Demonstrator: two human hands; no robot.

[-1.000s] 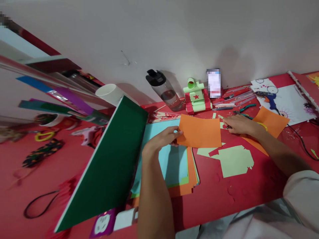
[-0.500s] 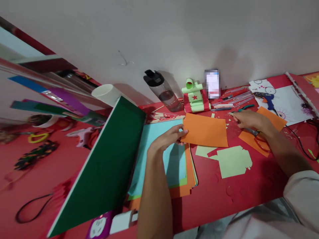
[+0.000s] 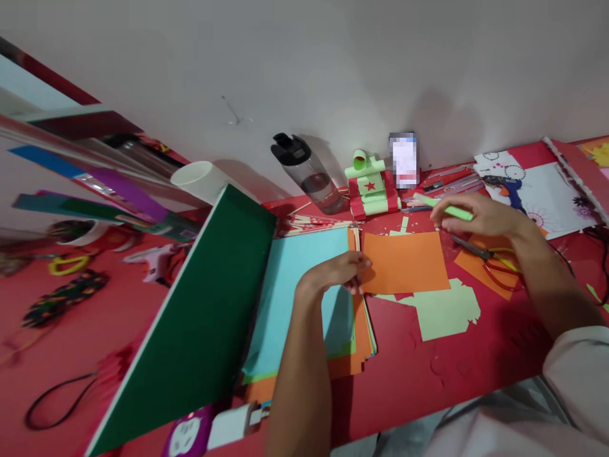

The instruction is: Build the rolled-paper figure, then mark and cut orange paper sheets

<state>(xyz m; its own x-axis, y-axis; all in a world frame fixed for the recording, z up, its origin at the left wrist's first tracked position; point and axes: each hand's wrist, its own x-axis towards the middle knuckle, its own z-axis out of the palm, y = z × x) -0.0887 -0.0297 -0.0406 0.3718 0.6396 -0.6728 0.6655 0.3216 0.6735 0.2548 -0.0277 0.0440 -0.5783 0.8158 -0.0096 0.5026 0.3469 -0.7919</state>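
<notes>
My left hand [image 3: 349, 271] pinches the left edge of an orange paper rectangle [image 3: 406, 261], thumb and fingers closed on it. The paper lies low over the red table, partly covering a pale green paper scrap [image 3: 450, 311] with a jagged right edge. In my closed right hand [image 3: 469, 216] is a slim, pen-shaped light green stick [image 3: 440, 204], slanting up to the left; its exact kind I cannot make out. Below that hand, scissors [image 3: 485, 252] with red and yellow handles rest on another orange paper piece [image 3: 495, 276].
A stack of coloured paper [image 3: 309, 254] lies left, beside a leaning dark green board [image 3: 200, 330]. Behind stand a water bottle [image 3: 314, 178], a green and red paper model [image 3: 371, 186] and a phone [image 3: 404, 158]. A blue glue gun [image 3: 514, 190] sits at the right.
The orange paper has shifted right and lower, with my left hand on its edge. My right hand has lifted off the scissors area, and the light green stick now shows in it.
</notes>
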